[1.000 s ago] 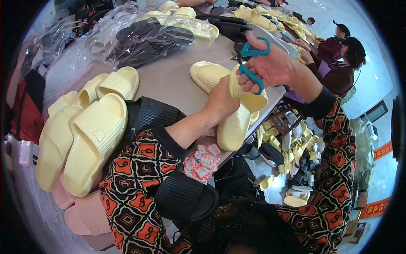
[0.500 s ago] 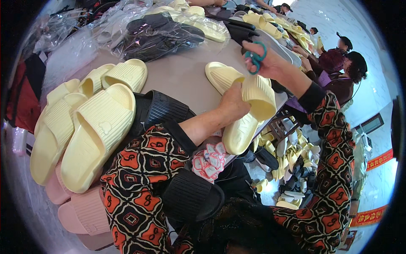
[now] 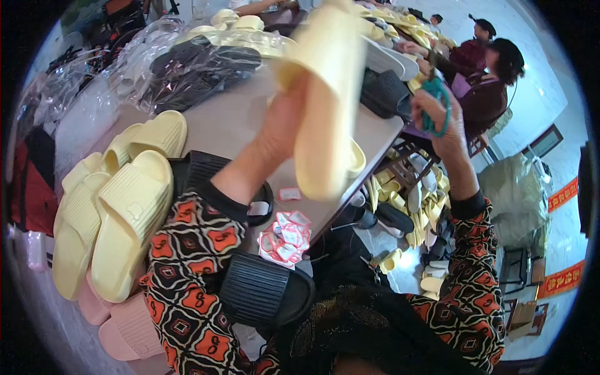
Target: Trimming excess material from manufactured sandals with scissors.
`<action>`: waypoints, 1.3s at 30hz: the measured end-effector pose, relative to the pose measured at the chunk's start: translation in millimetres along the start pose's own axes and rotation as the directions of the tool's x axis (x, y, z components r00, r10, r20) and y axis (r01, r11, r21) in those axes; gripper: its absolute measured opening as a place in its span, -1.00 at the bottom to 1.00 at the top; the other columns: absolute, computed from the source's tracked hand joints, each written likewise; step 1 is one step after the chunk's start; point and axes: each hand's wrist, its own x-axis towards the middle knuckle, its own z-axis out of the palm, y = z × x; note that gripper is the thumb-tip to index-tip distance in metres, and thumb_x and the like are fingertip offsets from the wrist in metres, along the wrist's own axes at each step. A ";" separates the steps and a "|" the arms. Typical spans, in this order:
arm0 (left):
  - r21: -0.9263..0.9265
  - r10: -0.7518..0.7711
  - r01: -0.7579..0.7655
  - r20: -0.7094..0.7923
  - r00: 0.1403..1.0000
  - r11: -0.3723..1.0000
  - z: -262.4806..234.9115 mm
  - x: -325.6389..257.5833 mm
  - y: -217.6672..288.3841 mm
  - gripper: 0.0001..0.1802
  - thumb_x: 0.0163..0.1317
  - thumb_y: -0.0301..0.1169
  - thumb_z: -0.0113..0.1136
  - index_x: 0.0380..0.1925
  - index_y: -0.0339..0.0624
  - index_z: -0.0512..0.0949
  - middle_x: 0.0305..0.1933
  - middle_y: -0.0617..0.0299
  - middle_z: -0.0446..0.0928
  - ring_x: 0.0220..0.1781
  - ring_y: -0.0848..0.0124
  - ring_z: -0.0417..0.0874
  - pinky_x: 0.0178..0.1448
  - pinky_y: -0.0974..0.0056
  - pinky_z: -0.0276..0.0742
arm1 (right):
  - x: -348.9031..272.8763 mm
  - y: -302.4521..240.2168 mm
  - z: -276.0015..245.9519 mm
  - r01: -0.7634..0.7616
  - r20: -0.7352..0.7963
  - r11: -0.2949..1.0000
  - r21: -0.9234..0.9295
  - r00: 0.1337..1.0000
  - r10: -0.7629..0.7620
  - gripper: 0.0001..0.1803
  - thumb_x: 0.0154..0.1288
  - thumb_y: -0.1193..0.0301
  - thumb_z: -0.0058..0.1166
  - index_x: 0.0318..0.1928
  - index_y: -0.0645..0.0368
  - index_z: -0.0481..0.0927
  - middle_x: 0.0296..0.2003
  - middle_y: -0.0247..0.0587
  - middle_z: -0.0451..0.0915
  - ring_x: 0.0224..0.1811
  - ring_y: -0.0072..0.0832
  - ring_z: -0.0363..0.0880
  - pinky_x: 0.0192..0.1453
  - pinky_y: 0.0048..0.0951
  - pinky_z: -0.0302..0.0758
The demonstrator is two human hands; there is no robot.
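My left hand grips a pale yellow slide sandal, raised over the table and blurred by motion. Part of another yellow slide shows behind its lower end. My right hand is closed on scissors with teal handles, held up beyond the table's right edge. Close to my left forearm lie a small heap of white tags with red borders and a single tag. A black slide rests in front of my body, and another black slide is partly hidden by my left sleeve.
Yellow slides are stacked at the left, above pink slides. Plastic-bagged dark footwear lies at the back of the table. Loose slides cover the floor at right. Co-workers sit at the far right.
My left hand has lifted the yellow slide off the table. My right hand, with the scissors, has moved right, away from the slide. The view has shifted somewhat.
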 end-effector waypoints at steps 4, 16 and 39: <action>-0.958 -0.093 0.160 0.141 0.986 0.238 -40.2 12.9 -19.3 -0.53 0.20 -0.15 -0.01 0.06 -0.13 0.36 -0.41 0.09 0.55 -0.45 0.21 0.59 -0.45 0.18 0.46 | -21.6 42.8 -8.4 -0.089 0.089 0.992 -0.086 0.991 0.097 -0.49 0.03 0.45 0.26 0.01 0.25 0.38 -0.39 -0.31 0.56 -0.43 -0.62 0.54 -0.51 -0.67 0.42; -0.683 -0.639 0.349 -0.224 0.736 0.641 -8.9 6.6 20.5 -0.60 0.35 -0.18 -0.12 0.03 -0.23 0.34 -0.38 0.27 0.39 -0.41 0.46 0.46 -0.40 0.36 0.45 | -38.2 102.2 17.5 0.027 0.061 0.991 -0.134 0.998 -0.019 -0.42 0.03 0.44 0.30 0.06 0.28 0.34 -0.31 -0.22 0.60 -0.28 -0.59 0.55 -0.19 -0.56 0.46; 0.488 -0.051 -0.065 0.220 0.974 0.870 11.2 -15.0 18.3 -0.65 0.10 -0.31 0.17 -0.11 -0.20 0.47 -0.35 0.08 0.57 -0.21 0.21 0.62 -0.12 0.20 0.48 | -39.5 82.5 9.8 -0.152 0.102 0.869 0.471 0.988 0.118 -0.42 0.26 0.09 0.01 0.11 0.29 0.36 0.00 -0.12 0.50 0.01 -0.44 0.49 0.12 -0.39 0.41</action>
